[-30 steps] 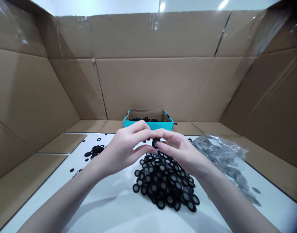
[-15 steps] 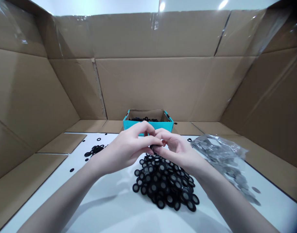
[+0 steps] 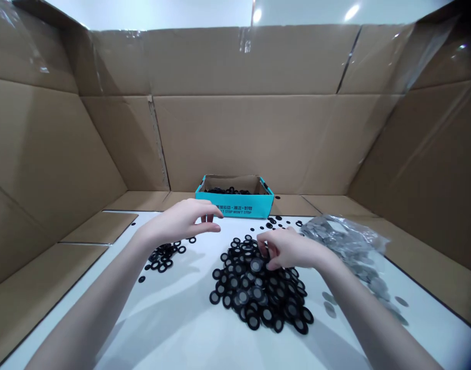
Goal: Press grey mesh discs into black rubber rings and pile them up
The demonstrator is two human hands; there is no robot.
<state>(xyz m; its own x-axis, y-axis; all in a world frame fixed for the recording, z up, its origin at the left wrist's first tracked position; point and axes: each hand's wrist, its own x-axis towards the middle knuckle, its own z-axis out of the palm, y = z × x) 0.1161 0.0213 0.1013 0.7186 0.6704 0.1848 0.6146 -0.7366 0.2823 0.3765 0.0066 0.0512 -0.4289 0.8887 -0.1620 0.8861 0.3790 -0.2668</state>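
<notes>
My left hand (image 3: pixel 192 221) hovers over the table, left of the pile, its thumb and fingers apart with nothing visible between them. At the top right of a heap of black rings with grey discs in their centres (image 3: pixel 243 297) is my right hand (image 3: pixel 289 249). Its fingers curl downward, thumb and forefinger apart, and I see nothing gripped; some fingertips are hidden. A blurred grey-centred ring (image 3: pixel 256 264) lies just left of the right thumb. Near my left forearm is a small group of black rings (image 3: pixel 163 266), partly covered by the arm.
A turquoise-edged box (image 3: pixel 235 204) holding black rings stands at the back. On the right, a clear plastic bag (image 3: pixel 345 234) spills grey discs (image 3: pixel 377 285). Loose black pieces (image 3: pixel 271 221) lie before the box. Cardboard walls (image 3: pixel 235 139) surround the white table (image 3: pixel 173 329).
My hands were together over the pile, holding a black ring. They have parted: the left moved left, the right went down to the heap, and the ring is no longer between them.
</notes>
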